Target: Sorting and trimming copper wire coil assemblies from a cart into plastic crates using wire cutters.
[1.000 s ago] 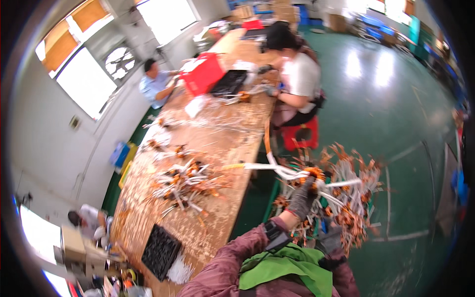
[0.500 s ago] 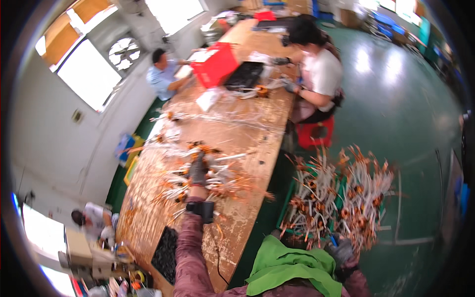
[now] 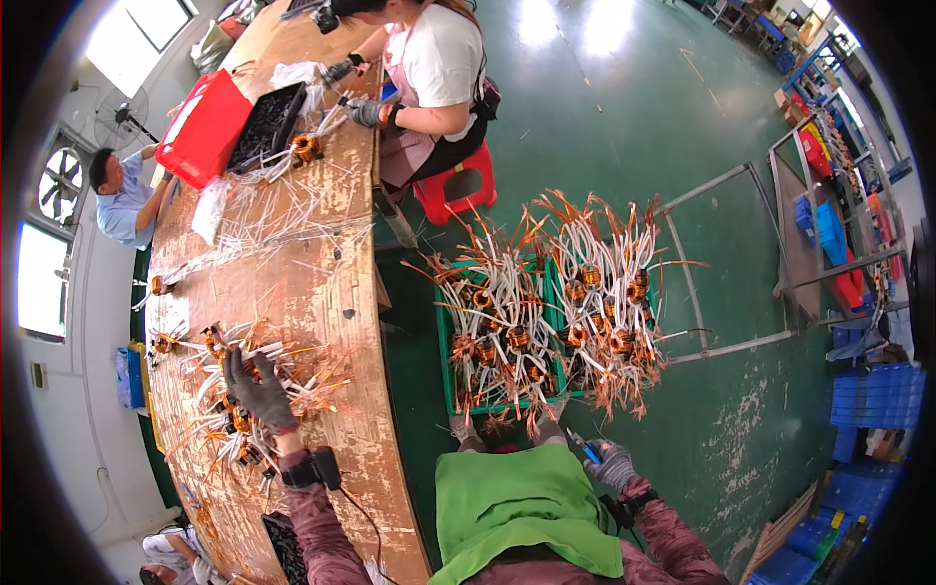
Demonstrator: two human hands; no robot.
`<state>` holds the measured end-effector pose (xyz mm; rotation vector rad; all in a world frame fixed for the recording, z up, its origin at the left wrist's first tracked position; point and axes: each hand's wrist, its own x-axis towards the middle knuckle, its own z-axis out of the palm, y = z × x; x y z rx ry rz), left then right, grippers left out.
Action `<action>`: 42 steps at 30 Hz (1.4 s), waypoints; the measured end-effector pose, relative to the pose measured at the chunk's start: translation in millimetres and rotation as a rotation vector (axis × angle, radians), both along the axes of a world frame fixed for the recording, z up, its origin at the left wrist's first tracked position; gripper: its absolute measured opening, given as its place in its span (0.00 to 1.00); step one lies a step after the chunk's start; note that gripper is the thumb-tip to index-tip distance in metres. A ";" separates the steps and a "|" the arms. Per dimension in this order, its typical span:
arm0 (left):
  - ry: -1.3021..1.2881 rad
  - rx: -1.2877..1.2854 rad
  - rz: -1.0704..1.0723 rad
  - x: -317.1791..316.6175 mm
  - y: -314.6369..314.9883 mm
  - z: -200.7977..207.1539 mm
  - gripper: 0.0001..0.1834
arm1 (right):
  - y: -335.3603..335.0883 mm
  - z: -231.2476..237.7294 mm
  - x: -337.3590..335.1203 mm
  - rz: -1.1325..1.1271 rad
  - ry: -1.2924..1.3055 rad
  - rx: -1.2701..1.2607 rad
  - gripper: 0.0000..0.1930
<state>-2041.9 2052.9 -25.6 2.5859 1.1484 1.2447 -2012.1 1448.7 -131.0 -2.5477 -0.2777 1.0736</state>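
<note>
Far left, there's a messy heap of wire coils [image 3: 238, 419] on the worn wooden counter [image 3: 336, 283], and the left hand [image 3: 258, 390] is right over the upper part of it. That forearm comes up from the lower edge leaning left, palm down, dark grey glove, with a black strap and little box [image 3: 314, 470] at the wrist. The grip there looks loose: fingers spread, not closed round anything, though I can't tell if the fingertips touch a coil. The coils are chunky orange copper-wound rings with white-sleeved leads, bare coppery strands fraying out at the ends, all lying every which way.

Moving right, past the counter's edge, a load more of the same coils [image 3: 518, 337] sits in green crates [image 3: 446, 361] by the person's feet. These are packed tight, rings down among the leads, white sleeves mostly poking up with the copper tips fanning out, some flopping over the near rim.

Last, the right hand [image 3: 611, 466], grey glove too, is held low just right of the green apron [image 3: 526, 502], forearm angled up and left, fingers curled round a blue tool [image 3: 592, 453].
</note>
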 end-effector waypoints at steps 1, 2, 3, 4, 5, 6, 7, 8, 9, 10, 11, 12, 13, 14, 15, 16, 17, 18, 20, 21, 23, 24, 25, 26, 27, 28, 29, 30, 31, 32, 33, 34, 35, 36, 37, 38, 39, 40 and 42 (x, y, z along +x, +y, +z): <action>-0.024 -0.058 -0.107 15.7 -22.1 -6.8 0.20 | -4.9 -6.1 2.0 0.000 0.046 -0.032 0.24; -0.049 -0.124 -0.218 35.0 -46.4 -20.3 0.18 | -11.7 -14.1 3.8 -0.005 0.090 -0.069 0.24; -0.034 -0.276 -0.277 59.5 -82.6 -36.4 0.19 | -23.3 -26.1 3.0 0.013 0.043 -0.063 0.23; -0.019 -0.438 -0.339 86.5 -122.4 -61.4 0.19 | -33.6 -35.4 1.6 0.000 0.058 -0.076 0.23; 0.005 -0.566 -0.384 109.8 -157.2 -98.6 0.20 | -42.8 -42.7 1.1 -0.077 0.077 -0.072 0.23; 0.047 -0.834 -0.485 126.1 -177.8 -153.0 0.25 | -48.8 -49.6 1.2 -0.147 0.096 -0.060 0.23; 0.094 -0.974 -0.426 138.6 -211.5 -200.6 0.28 | -58.6 -56.7 0.1 -0.209 0.130 -0.051 0.24; -0.094 -1.251 -0.404 143.1 -239.7 -272.2 0.31 | -67.0 -61.7 -3.5 -0.245 0.137 -0.089 0.25; -0.027 -1.355 -0.373 158.0 -272.8 -322.3 0.33 | -80.0 -64.7 -11.6 -0.295 0.140 -0.144 0.25; 0.038 -1.452 -0.338 170.8 -300.7 -366.1 0.36 | -103.3 -72.1 -31.7 -0.312 0.150 -0.167 0.25; 0.213 -1.376 -0.274 175.0 -309.2 -413.2 0.40 | -119.4 -82.4 -42.8 -0.309 0.166 -0.166 0.24; 0.386 -1.285 -0.197 172.1 -307.5 -453.6 0.43 | -115.6 -69.6 -36.3 -0.418 0.282 -0.127 0.24; 0.502 -1.249 -0.162 181.8 -318.0 -483.4 0.45 | -114.2 -54.6 -27.4 -0.546 0.387 -0.117 0.24; 0.636 -1.194 -0.117 191.3 -322.3 -507.6 0.47 | -122.3 -77.3 -23.2 -0.544 0.423 -0.111 0.24; 0.721 -1.014 -0.120 204.5 -349.6 -520.7 0.50 | -134.1 -91.7 -22.3 -0.557 0.425 -0.141 0.24; 0.764 -1.186 -0.072 230.7 -388.1 -517.1 0.47 | -151.8 -98.6 -26.3 -0.587 0.415 -0.196 0.23; 0.796 -1.213 0.007 247.4 -397.9 -523.4 0.46 | -161.8 -108.8 -27.1 -0.583 0.415 -0.208 0.23; 0.825 -1.228 0.096 254.9 -401.9 -534.0 0.44 | -168.8 -119.2 -29.0 -0.572 0.421 -0.210 0.23; 0.701 -0.895 0.152 259.1 -415.7 -546.9 0.41 | -182.1 -134.3 -37.9 -0.557 0.430 -0.213 0.23; 0.704 -0.882 0.158 258.3 -417.0 -550.7 0.41 | -188.4 -138.6 -44.6 -0.554 0.432 -0.215 0.23; 0.689 -0.976 0.151 257.5 -409.2 -547.5 0.39 | -197.1 -145.0 -59.3 -0.551 0.425 -0.210 0.23; 0.594 -0.983 0.098 252.4 -404.0 -549.6 0.37 | -199.4 -147.4 -67.0 -0.552 0.416 -0.204 0.23; 0.548 -1.085 0.027 246.0 -393.5 -545.9 0.36 | -200.6 -150.3 -72.1 -0.546 0.407 -0.190 0.23; 0.496 -1.184 -0.046 239.8 -384.1 -539.4 0.34 | -201.1 -152.8 -76.6 -0.538 0.394 -0.173 0.23; 0.493 -1.191 -0.106 239.8 -398.8 -517.3 0.34 | -206.3 -148.0 -86.5 -0.552 0.376 -0.187 0.23; 0.478 -1.208 -0.136 231.5 -398.8 -498.9 0.36 | -207.3 -142.5 -94.3 -0.552 0.363 -0.182 0.23; 0.464 -1.287 -0.194 220.1 -398.2 -478.4 0.35 | -208.5 -134.7 -102.7 -0.554 0.349 -0.181 0.23; 0.449 -1.368 -0.254 201.9 -395.4 -462.7 0.35 | -208.0 -124.9 -110.7 -0.558 0.333 -0.183 0.23; 0.450 -1.395 -0.348 179.7 -391.7 -445.6 0.33 | -205.1 -114.4 -121.4 -0.561 0.317 -0.184 0.23; 0.447 -1.401 -0.425 157.9 -375.7 -424.6 0.31 | -187.6 -108.8 -93.5 -0.523 0.396 -0.200 0.26; 0.434 -1.676 -0.540 173.0 -395.3 -353.4 0.32 | -173.8 -96.5 -56.5 -0.543 0.464 -0.274 0.29; 0.376 -1.604 -0.566 131.1 -369.7 -355.3 0.35 | -147.4 -90.9 -29.3 -0.536 0.277 -0.069 0.29; 0.381 -1.713 -0.635 122.8 -373.5 -322.4 0.37 | -134.3 -79.8 -5.6 -0.464 0.181 -0.032 0.28; 0.385 -1.807 -0.690 115.8 -370.7 -276.6 0.39 | -122.7 -74.2 13.6 -0.430 0.123 0.050 0.28; 0.414 -1.773 -0.854 110.2 -368.9 -245.6 0.40 | -112.9 -65.6 30.5 -0.394 0.063 0.130 0.27; 0.444 -1.852 -0.885 112.0 -364.2 -198.8 0.40 | -97.2 -50.5 48.8 -0.275 -0.026 0.184 0.28; 0.452 -1.796 -0.983 96.8 -357.3 -172.6 0.40 | -81.1 -34.8 61.4 -0.152 -0.115 0.240 0.28; 0.449 -1.732 -1.075 83.6 -354.3 -151.1 0.39 | -71.0 -21.2 73.7 -0.134 -0.127 0.253 0.28; 0.506 -1.625 -1.147 73.9 -351.1 -106.6 0.37 | -57.3 6.8 87.2 0.071 -0.178 0.280 0.29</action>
